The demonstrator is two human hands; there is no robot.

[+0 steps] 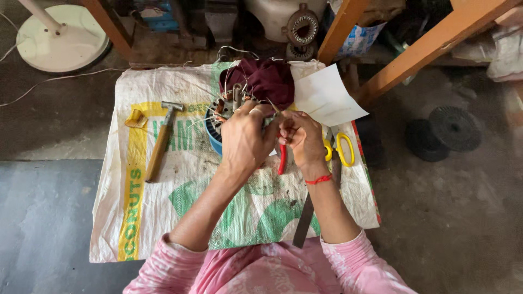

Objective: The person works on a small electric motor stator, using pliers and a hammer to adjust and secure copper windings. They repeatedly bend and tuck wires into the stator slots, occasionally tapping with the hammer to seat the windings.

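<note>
while both hands meet over the blue round motor part [213,137] on the sack-covered table [163,218], the left hand [246,139] lies curled on top of it — fingers closed on the coil wires, i think. the right hand [301,139], just beside, is clamped on red-handled pliers [281,159] — handles pointing down toward the person, nose up toward the wires. the hammer [159,142] lies well apart on the left.

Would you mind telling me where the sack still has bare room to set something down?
The sack is bare below the hammer, left of the forearms. A smaller patch lies between the tape and the left edge. Crowded: around the stator, cloth, paper and scissors.
</note>
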